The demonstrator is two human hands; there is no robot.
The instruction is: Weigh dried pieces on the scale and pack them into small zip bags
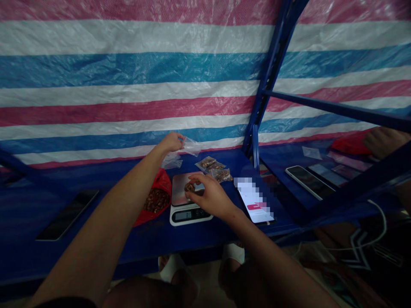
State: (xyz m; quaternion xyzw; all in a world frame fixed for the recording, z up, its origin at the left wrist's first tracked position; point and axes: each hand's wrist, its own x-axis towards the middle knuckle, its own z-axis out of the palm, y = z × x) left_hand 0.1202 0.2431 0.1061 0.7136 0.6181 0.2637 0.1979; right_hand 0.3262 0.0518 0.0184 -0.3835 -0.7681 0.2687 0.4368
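My left hand (172, 142) is raised above the back of the blue shelf, its fingertips pinching a clear plastic bag (192, 146). My right hand (212, 194) is over the kitchen scale (180, 217), thumb and fingers curled around a small round heap of brown beans or nuts (189, 187); whether a small cup holds them is hard to make out. Left of the scale lies an open red bag (165, 182) with many of the same brown pieces (157, 200) inside. Filled clear packets (220, 174) lie behind the scale.
More clear bags (171, 161) lie behind the red bag. A dark phone (69, 215) is at left, a lit phone (255, 199) at right. A blue post (268, 72) separates another bay, with a white-edged phone (310, 182) and a co-worker's hand (387, 141).
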